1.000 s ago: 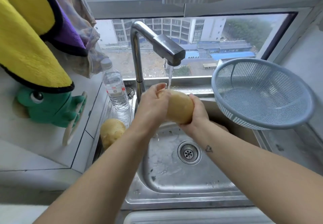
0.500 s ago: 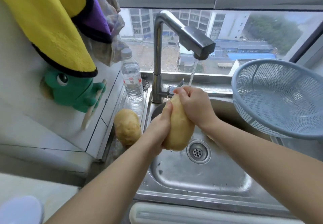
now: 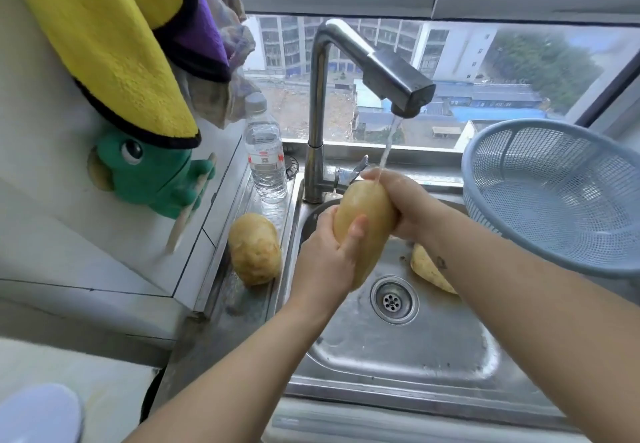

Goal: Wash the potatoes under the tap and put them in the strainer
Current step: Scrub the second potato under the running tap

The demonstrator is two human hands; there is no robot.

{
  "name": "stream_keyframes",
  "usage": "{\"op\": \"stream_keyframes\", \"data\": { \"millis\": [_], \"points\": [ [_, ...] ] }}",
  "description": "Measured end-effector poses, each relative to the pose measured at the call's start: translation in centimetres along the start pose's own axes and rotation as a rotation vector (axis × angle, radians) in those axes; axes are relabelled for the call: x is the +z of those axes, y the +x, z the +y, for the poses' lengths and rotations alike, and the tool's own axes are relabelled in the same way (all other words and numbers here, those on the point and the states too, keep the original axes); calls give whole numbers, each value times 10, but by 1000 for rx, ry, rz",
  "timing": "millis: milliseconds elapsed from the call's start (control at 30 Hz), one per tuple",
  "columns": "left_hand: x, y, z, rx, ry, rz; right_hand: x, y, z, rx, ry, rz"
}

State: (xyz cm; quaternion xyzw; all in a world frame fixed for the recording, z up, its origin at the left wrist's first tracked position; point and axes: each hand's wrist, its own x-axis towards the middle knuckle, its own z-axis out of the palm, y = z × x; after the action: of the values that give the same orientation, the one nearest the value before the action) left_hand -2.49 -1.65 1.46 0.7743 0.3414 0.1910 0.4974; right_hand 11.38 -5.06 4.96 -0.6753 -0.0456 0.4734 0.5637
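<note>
A long yellow potato (image 3: 367, 214) stands almost upright over the steel sink (image 3: 398, 349), its top under the water running from the tap (image 3: 398, 82). My left hand (image 3: 329, 255) grips its lower half from the left, thumb across the front. My right hand (image 3: 401, 200) grips its upper end from the right. A second potato (image 3: 254, 248) lies on the sink's left ledge. A third potato (image 3: 427, 268) lies in the basin, partly hidden under my right forearm. The blue plastic strainer (image 3: 554, 197) sits tilted at the sink's right edge and holds nothing.
A clear water bottle (image 3: 265, 158) stands on the ledge left of the tap. A green frog-shaped holder (image 3: 152, 172) hangs on the left wall under yellow and purple cloths (image 3: 114, 48). The drain (image 3: 393, 300) is in the basin's middle. A window runs behind the sink.
The potato has been turned from lying across my hands to standing upright under the stream. My view has shifted left and down, and the third potato in the basin has come into view.
</note>
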Motion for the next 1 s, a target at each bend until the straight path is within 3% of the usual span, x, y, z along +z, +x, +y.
{"op": "stream_keyframes", "data": {
  "millis": [100, 200, 300, 433, 533, 633, 700, 800, 1000],
  "points": [
    [2, 4, -6, 114, 116, 13, -7, 1, 15, 183, 266, 15],
    [5, 13, -10, 184, 296, -11, -16, -3, 27, 301, 379, -131],
    [6, 18, -10, 256, 336, -45, -26, -8, 27, 233, 423, -201],
    [11, 27, -8, 295, 104, -138, -34, -11, 24, -35, 366, -192],
    [20, 34, 1, 72, -207, -162, -34, -15, 24, -192, 295, -292],
    [20, 39, 11, -431, -453, -124, -27, -18, 26, -295, 140, -288],
    [13, 41, 13, -648, -631, -242, -21, -23, 27, -353, 3, -261],
    [3, 46, 15, -754, -825, -320, -13, -27, 22, -441, -211, -259],
    [1, 61, 21, -769, -951, -196, -8, -28, 5, -433, -242, -241]
  ]
}}
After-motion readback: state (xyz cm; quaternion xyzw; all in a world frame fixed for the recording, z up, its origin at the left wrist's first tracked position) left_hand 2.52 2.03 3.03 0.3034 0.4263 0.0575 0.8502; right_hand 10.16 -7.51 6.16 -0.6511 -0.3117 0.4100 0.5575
